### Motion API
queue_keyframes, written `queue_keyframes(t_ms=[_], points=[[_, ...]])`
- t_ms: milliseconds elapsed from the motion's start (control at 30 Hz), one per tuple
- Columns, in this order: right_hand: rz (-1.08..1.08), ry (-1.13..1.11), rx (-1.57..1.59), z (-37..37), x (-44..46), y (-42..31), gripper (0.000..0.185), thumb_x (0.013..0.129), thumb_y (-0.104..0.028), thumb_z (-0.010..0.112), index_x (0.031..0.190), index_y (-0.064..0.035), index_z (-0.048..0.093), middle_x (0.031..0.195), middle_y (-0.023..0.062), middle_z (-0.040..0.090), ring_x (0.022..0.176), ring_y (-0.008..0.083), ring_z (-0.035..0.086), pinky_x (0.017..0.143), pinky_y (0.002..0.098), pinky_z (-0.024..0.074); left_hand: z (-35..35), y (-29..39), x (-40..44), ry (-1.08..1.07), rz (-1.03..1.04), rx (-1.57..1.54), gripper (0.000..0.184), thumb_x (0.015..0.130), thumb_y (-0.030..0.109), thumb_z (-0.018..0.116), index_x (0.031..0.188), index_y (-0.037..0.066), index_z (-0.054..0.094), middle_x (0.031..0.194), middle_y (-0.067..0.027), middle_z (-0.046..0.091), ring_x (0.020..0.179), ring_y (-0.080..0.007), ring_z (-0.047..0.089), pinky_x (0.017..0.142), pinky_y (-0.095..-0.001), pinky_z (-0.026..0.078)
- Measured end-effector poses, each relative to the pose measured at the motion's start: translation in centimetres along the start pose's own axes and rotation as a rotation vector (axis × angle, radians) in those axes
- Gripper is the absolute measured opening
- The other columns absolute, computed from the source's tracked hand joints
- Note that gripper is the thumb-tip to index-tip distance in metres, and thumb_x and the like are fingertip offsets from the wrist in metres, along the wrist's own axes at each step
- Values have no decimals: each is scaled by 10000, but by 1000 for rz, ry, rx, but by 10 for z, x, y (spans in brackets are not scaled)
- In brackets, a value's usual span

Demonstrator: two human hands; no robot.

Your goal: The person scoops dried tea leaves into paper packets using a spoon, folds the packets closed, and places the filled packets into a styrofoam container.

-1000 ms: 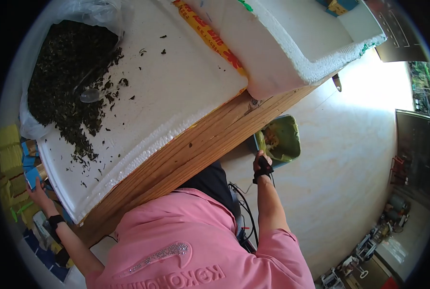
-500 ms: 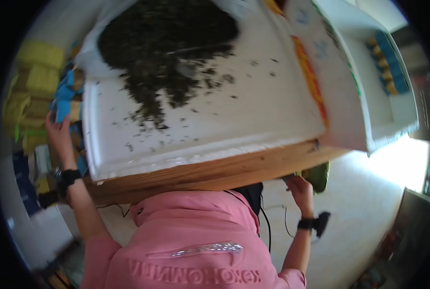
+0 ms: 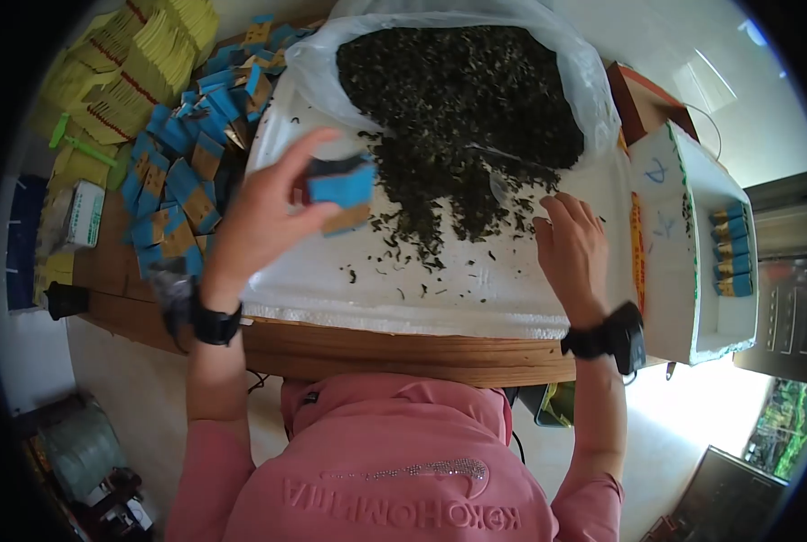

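My left hand (image 3: pixel 272 212) holds a small blue and brown packet (image 3: pixel 342 187) between thumb and fingers, above the left part of the white foam tray (image 3: pixel 331 303). The packet is slightly blurred. My right hand (image 3: pixel 573 244) is over the tray's right part, its fingers curled at the edge of the dark dried leaves (image 3: pixel 462 90); whether it holds anything is hidden. A clear plastic spoon (image 3: pixel 501 188) lies on the leaves near my right fingers. The leaves spill from a clear plastic bag (image 3: pixel 318 68) onto the tray.
Many blue and brown packets (image 3: pixel 187 190) are piled left of the tray, beside stacked yellow packets (image 3: pixel 128 77) and a green tool (image 3: pixel 83 144). At the right, a white foam box (image 3: pixel 670 262) holds several packets in a row. A green bin (image 3: pixel 557 405) stands below the table.
My left hand has brought a blue packet from the pile to above the tray. My right hand has risen from near the bin to the leaves. The view has turned.
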State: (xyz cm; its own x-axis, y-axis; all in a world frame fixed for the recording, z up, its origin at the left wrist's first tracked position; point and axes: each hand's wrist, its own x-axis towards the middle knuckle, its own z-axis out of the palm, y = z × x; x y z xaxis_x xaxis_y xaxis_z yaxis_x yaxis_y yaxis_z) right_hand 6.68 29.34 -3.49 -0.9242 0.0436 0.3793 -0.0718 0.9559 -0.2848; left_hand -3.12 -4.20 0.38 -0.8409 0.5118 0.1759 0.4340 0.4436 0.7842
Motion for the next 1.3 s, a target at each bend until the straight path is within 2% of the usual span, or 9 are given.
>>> queue_keyframes(t_ms=[167, 333, 433, 500, 600, 867, 967, 1267, 1300], points=[[5, 33, -19, 50, 0, 32, 58, 807, -40, 667, 865, -33, 665, 938, 114, 661, 892, 342, 616, 769, 422, 516, 37, -15, 11, -86, 0, -104, 704, 812, 14, 703, 1448, 136, 426, 917, -102, 631, 797, -202, 628, 731, -322, 526], [-67, 58, -10, 41, -4, 29, 78, 841, 4, 644, 907, -24, 674, 879, 115, 660, 824, 291, 634, 735, 369, 515, 59, -32, 9, 70, 113, -11, 501, 800, 18, 712, 1278, 57, 567, 1033, -148, 648, 927, -305, 634, 802, -386, 523], [279, -51, 369, 14, -3, -4, 109, 874, 12, 633, 965, -15, 685, 858, 105, 667, 776, 195, 640, 697, 297, 501, 60, -29, 8, 89, 127, -40, 415, 795, -2, 707, 1199, 41, 623, 1009, -123, 647, 933, -278, 626, 833, -363, 507], [166, -33, 643, -1, -1, -25, 117, 889, 31, 627, 988, 7, 685, 860, 93, 669, 745, 131, 621, 672, 245, 480, 61, -29, 8, 78, 139, -39, 418, 802, -14, 698, 1210, 40, 625, 1002, -104, 643, 933, -245, 630, 850, -340, 500], [-12, -29, 604, -20, 6, -52, 119, 867, 62, 635, 972, 32, 681, 860, 84, 671, 734, 138, 624, 660, 237, 477, 64, -30, 10, 72, 155, -35, 408, 786, -27, 701, 1185, 35, 637, 1014, -104, 648, 958, -260, 618, 853, -350, 497], [-273, 31, 330, -10, 6, -57, 192, 791, 125, 679, 947, 15, 691, 839, 108, 646, 722, 223, 632, 621, 302, 501, 71, -19, 7, 69, 297, 90, 674, 667, 104, 841, 1274, 54, 553, 1162, -117, 632, 1048, -322, 567, 903, -404, 478], [-276, 53, 349, -8, 5, -65, 195, 774, 129, 691, 929, 12, 690, 842, 118, 646, 711, 257, 631, 628, 306, 509, 77, -14, 4, 52, 322, 238, 783, 636, 138, 863, 1325, 59, 501, 1230, -107, 596, 1076, -329, 552, 926, -412, 466], [-73, 76, 555, -52, 2, -60, 150, 807, 131, 658, 907, 21, 673, 849, 109, 656, 712, 159, 632, 629, 248, 498, 86, -24, 3, 166, 271, 103, 803, 619, 133, 873, 1325, 70, 496, 1267, -127, 560, 1169, -354, 527, 993, -432, 452], [-68, 51, 531, -56, -1, -66, 181, 774, 135, 669, 911, 17, 668, 850, 117, 640, 721, 208, 629, 646, 292, 502, 86, -23, 3, 161, 271, 101, 803, 619, 133, 873, 1325, 70, 496, 1267, -127, 560, 1169, -354, 527, 993, -432, 452]])
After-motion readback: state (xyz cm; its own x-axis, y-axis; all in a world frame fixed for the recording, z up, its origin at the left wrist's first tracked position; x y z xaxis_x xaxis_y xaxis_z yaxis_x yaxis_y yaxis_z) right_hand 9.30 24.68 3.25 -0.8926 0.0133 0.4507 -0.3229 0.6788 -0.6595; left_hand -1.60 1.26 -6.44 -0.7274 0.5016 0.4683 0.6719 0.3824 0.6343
